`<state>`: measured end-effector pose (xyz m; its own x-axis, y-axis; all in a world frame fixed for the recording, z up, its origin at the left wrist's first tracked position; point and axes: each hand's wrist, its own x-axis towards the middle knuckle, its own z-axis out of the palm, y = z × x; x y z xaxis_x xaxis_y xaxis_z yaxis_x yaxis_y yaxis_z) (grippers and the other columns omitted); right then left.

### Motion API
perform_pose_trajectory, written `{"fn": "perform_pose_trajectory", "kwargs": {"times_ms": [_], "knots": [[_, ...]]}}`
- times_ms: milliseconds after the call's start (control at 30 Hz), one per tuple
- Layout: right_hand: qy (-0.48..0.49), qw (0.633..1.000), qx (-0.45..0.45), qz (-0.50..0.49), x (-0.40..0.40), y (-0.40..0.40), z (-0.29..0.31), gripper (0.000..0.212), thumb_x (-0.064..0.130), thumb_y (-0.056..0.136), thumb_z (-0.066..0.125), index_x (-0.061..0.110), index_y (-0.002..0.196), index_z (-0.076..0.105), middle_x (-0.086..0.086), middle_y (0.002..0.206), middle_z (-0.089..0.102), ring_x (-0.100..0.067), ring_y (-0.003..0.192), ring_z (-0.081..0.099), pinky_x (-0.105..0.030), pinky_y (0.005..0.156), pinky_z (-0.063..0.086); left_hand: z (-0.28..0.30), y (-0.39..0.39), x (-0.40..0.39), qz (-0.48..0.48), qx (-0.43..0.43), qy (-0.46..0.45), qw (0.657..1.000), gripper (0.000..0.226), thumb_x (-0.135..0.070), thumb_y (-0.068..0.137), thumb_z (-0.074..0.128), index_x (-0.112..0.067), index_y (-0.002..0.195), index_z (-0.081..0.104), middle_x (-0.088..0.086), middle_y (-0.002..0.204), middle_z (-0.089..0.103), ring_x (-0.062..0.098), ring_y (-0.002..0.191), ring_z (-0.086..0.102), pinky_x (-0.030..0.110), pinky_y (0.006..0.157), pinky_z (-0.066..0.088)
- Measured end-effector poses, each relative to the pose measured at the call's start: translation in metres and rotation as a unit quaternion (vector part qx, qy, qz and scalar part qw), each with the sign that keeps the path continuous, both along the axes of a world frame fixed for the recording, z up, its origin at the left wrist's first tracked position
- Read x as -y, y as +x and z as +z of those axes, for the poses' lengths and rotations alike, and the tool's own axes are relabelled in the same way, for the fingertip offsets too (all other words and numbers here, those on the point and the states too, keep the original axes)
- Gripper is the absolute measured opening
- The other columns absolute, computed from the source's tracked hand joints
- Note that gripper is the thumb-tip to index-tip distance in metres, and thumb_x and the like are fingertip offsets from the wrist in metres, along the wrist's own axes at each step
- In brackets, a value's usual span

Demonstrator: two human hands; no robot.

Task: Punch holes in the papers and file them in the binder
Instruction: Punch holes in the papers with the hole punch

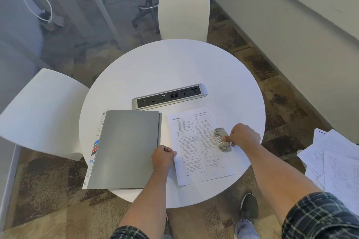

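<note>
On the round bench (pixel 155 68): printed paper (pixel 196 147), right of closed grey binder (pixel 126 149)
Left hand (pixel 163 158): curled, pinning paper's left edge
Right hand (pixel 243 136): fingers closed on hole punch (pixel 222 139) at paper's right edge
Risk: sheet slips under pressure, holes probably skewed

Round white surface (pixel 174 68) bearing closed grey binder (pixel 126 149) beside printed paper (pixel 196 153). Left hand (pixel 162 158) curled on paper's left edge; right hand (pixel 243 136) pinching hole punch (pixel 222 139) at paper's right edge. Loose sheets (pixel 334 157) on floor, right.
</note>
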<state>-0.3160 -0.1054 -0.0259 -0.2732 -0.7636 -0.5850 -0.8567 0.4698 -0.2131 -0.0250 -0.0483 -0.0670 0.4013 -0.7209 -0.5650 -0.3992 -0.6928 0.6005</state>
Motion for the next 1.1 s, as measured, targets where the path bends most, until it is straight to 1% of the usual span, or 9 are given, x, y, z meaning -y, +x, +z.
{"fn": "perform_pose_trajectory", "kwargs": {"times_ms": [67,300,467,700,867,933,1000,1067,1100], "knots": [[-0.001,1.0,0.005,-0.003,0.0003,-0.0004,-0.0013,0.041,0.06,0.076,0.082,0.02,0.075,0.072,0.006,0.063,0.074,-0.014,0.069,0.071,-0.035,0.08,0.058,-0.0017,0.0014,0.0014,-0.006,0.003,0.004,1.0,0.015,-0.013,0.082,0.08,-0.007,0.085,0.067,0.004,0.089,0.072,0.021,0.079,0.064,0.026,0.07,0.047],[0.002,1.0,0.024,-0.014,0.0061,-0.004,-0.004,0.044,0.061,0.072,0.085,0.02,0.081,0.071,0.005,0.068,0.075,-0.015,0.072,0.071,-0.039,0.083,0.057,-0.0052,0.003,0.0044,-0.021,0.009,0.011,1.0,0.018,-0.015,0.081,0.081,-0.003,0.089,0.068,0.005,0.088,0.072,0.02,0.075,0.062,0.025,0.063,0.046],[0.002,1.0,0.021,-0.013,0.0077,-0.003,-0.0047,0.044,0.059,0.071,0.086,0.02,0.083,0.071,0.004,0.07,0.075,-0.017,0.075,0.071,-0.042,0.087,0.057,-0.0048,0.0028,0.003,-0.024,0.013,0.006,1.0,0.016,-0.014,0.081,0.08,-0.009,0.082,0.064,0.006,0.089,0.072,0.02,0.074,0.061,0.026,0.063,0.046],[0.015,1.0,0.01,-0.017,0.0091,-0.0046,-0.0038,0.051,0.063,0.069,0.086,0.017,0.085,0.071,0.003,0.072,0.076,-0.018,0.077,0.072,-0.043,0.089,0.058,-0.0037,0.0021,0.0031,-0.029,0.014,0.005,0.999,0.016,-0.016,0.082,0.078,-0.011,0.083,0.064,0.0,0.084,0.068,0.019,0.075,0.061,0.025,0.061,0.044],[0.022,0.999,0.029,-0.034,0.0079,-0.0078,-0.0067,0.053,0.064,0.069,0.085,0.016,0.089,0.07,0.002,0.075,0.077,-0.019,0.079,0.071,-0.045,0.09,0.057,-0.0039,0.0012,0.0016,-0.031,0.018,-0.003,0.999,0.014,-0.015,0.082,0.077,-0.01,0.083,0.064,-0.005,0.079,0.064,0.017,0.074,0.06,0.022,0.056,0.041],[0.023,0.998,0.034,-0.041,0.007,-0.0082,-0.0076,0.053,0.063,0.07,0.085,0.016,0.091,0.071,0.001,0.077,0.077,-0.02,0.08,0.071,-0.044,0.09,0.058,-0.0042,0.0013,0.0012,-0.03,0.018,-0.005,0.999,0.014,-0.014,0.082,0.077,-0.007,0.086,0.066,-0.005,0.079,0.064,0.017,0.074,0.06,0.021,0.055,0.041],[0.024,0.998,0.033,-0.045,0.0061,-0.008,-0.0078,0.054,0.063,0.07,0.085,0.016,0.091,0.071,0.001,0.078,0.076,-0.02,0.08,0.071,-0.043,0.089,0.058,-0.0043,0.0018,0.0008,-0.027,0.016,-0.006,0.999,0.015,-0.014,0.081,0.077,-0.004,0.088,0.067,-0.002,0.083,0.068,0.019,0.075,0.062,0.023,0.059,0.045],[0.024,0.999,0.021,-0.043,0.005,-0.0075,-0.0068,0.056,0.065,0.069,0.084,0.016,0.093,0.069,0.001,0.081,0.076,-0.02,0.081,0.071,-0.04,0.086,0.057,-0.0046,0.0022,0.0005,-0.024,0.013,-0.007,1.0,0.015,-0.013,0.081,0.077,-0.004,0.088,0.068,0.001,0.086,0.07,0.019,0.076,0.063,0.024,0.062,0.046],[0.023,0.999,0.015,-0.044,0.0045,-0.0072,-0.0062,0.058,0.066,0.069,0.084,0.016,0.095,0.068,0.0,0.085,0.075,-0.02,0.083,0.07,-0.038,0.085,0.056,-0.0044,0.0023,0.0002,-0.023,0.011,-0.008,1.0,0.015,-0.013,0.081,0.077,-0.004,0.088,0.068,0.001,0.086,0.07,0.019,0.076,0.062,0.024,0.061,0.046]]}}
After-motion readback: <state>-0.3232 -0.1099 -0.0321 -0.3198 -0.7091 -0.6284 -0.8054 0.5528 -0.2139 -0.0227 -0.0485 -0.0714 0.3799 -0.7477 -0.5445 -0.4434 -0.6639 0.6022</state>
